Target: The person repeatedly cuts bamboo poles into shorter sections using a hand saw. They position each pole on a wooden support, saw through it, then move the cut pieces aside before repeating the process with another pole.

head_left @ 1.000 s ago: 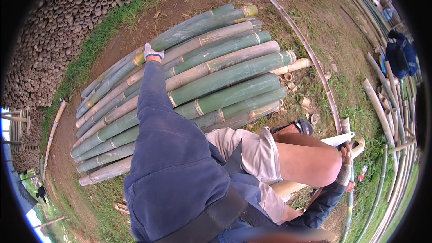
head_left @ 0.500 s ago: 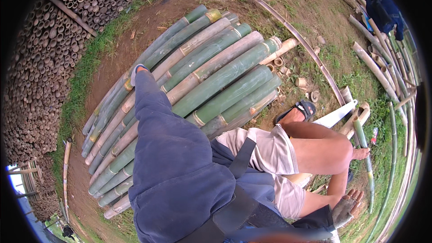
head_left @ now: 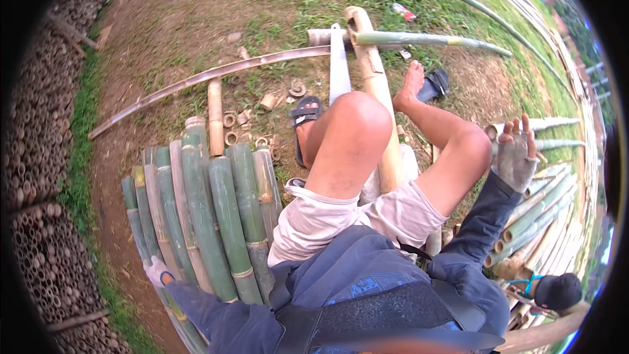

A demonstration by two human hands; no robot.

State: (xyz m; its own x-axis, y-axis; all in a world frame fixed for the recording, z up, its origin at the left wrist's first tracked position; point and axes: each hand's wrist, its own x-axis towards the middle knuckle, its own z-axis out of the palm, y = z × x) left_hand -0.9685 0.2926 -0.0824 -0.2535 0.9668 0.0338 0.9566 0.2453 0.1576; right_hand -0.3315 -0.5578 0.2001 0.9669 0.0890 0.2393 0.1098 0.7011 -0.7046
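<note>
My left hand [head_left: 156,270], in a pale glove, lies on the outer left side of a stack of cut green and tan bamboo poles [head_left: 226,196]. Its fingers look stretched out over the poles rather than wrapped round one. Raised to the right of my knee is my right hand [head_left: 516,160], in a dirty grey glove with bare fingertips. Those fingers are apart and hold nothing. Between my legs runs a thick tan bamboo piece [head_left: 375,85]. A pale saw blade [head_left: 339,69] stands beside it, its lower end hidden behind my knee.
A thin green pole [head_left: 432,40] lies across the bamboo beyond my feet. A long split strip [head_left: 216,75] stretches to the left. Bamboo offcuts [head_left: 268,101] litter the ground. More bamboo [head_left: 537,213] and a dark-capped person [head_left: 557,292] are at right; stacked tubes [head_left: 39,144] at far left.
The view has swung to the right, so the pole stack now appears lower left. My right hand has come up, open. My left hand is still at the poles.
</note>
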